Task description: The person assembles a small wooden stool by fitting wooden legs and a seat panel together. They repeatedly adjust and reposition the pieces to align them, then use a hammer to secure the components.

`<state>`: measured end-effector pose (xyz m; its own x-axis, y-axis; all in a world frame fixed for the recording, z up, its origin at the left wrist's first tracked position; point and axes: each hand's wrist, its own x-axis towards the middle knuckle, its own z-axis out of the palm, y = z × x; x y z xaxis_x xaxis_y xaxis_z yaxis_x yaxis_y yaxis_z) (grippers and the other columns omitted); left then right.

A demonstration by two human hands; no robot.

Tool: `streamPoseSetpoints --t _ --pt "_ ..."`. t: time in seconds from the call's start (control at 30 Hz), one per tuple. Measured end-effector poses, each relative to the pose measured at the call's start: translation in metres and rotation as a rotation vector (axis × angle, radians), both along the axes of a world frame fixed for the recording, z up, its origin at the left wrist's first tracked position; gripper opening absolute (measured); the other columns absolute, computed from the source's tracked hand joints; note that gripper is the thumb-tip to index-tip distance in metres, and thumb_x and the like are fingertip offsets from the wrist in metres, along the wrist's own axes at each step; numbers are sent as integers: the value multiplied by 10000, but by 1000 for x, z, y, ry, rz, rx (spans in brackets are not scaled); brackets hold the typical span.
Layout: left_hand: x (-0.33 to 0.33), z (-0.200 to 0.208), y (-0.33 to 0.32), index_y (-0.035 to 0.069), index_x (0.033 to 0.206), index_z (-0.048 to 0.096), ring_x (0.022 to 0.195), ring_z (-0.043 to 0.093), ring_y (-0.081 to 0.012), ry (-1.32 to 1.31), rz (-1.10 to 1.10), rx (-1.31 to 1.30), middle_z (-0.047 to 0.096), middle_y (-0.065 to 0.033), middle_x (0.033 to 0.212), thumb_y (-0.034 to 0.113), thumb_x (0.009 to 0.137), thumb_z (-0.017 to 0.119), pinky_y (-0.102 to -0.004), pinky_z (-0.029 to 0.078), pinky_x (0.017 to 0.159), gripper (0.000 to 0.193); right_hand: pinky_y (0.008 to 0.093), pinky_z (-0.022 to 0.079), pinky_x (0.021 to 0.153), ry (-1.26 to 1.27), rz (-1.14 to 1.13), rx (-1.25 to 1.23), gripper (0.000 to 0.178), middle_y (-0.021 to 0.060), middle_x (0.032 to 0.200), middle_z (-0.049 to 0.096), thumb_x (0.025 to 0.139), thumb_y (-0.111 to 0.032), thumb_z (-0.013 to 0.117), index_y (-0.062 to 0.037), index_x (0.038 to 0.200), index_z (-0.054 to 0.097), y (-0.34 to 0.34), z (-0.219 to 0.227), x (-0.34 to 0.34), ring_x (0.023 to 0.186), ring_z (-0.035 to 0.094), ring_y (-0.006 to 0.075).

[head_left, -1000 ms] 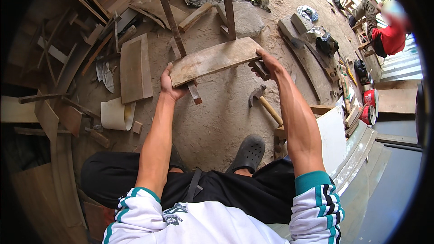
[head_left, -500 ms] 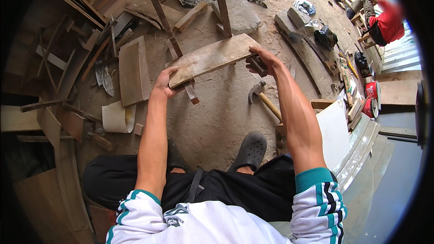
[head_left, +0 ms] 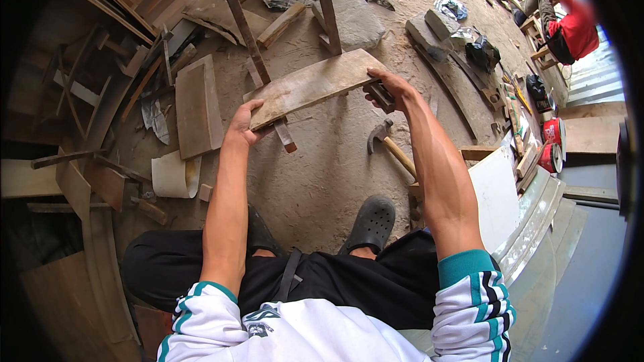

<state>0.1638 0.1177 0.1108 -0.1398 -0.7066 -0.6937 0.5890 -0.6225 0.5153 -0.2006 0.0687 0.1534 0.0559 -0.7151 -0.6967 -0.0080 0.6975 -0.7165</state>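
A small wooden chair frame is held up in front of me, its plank seat (head_left: 315,87) tilted up to the right. Two dark wooden posts (head_left: 243,23) rise from its far edge, and a short leg end (head_left: 286,137) pokes out below the near left side. My left hand (head_left: 247,123) is closed around the left end, thumb on top and fingers underneath. At the right end, my right hand (head_left: 394,90) grips the plank's corner, its fingers beside a dark leg piece. A claw hammer (head_left: 396,151) lies on the ground below my right forearm.
Loose boards (head_left: 198,107) and offcuts lie at left. Concrete blocks (head_left: 436,32) and long timber strips (head_left: 446,84) rest at right, near red cans (head_left: 553,132). A stone slab (head_left: 355,23) is beyond the chair frame. Another person in red (head_left: 575,33) sits at far right.
The chair frame and both hands have barely shifted; the grip stays the same.
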Motion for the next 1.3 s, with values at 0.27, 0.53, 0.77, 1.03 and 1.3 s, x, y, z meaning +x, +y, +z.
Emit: streamPoseSetpoints --t 0.27,0.53,0.77,1.03,1.3 --pt "-9 10 3 -35 1252 509 1031 637 -291 -91 4 31 614 -186 1178 197 911 577 -491 523 933 417 328 547 507 -5 -5 2 363 102 794 652 917 -391 633 -30 943 618 -1 -3 -4 653 654 205" --pt "1 -7 -2 -28 1233 529 1023 640 -274 -51 -40 -4 625 -163 1156 211 910 584 -470 538 916 405 354 549 521 -19 -12 1 380 133 834 650 911 -400 636 -25 970 618 -7 -11 -4 657 658 228" --pt "-5 10 4 3 1234 544 996 644 -255 -126 -82 -3 640 -133 1139 260 898 609 -432 528 907 428 471 509 860 407 10 -28 858 251 1326 471 802 -599 678 8 1360 443 -16 -10 -14 1169 537 293" --pt "-14 17 -1 22 1223 599 1212 538 -310 -1548 -24 -340 565 -186 1307 351 815 704 -388 419 1044 535 466 371 1068 1322 323 -501 643 166 1353 526 850 -517 640 -88 1317 540 -20 29 29 1279 464 330" --pt "-53 63 -5 82 1151 684 1118 617 -327 -1506 -675 -563 645 -168 1212 380 827 648 -397 463 987 443 447 401 965 1301 820 -797 354 82 1116 673 867 -468 600 -163 982 738 -21 23 53 1176 546 265"
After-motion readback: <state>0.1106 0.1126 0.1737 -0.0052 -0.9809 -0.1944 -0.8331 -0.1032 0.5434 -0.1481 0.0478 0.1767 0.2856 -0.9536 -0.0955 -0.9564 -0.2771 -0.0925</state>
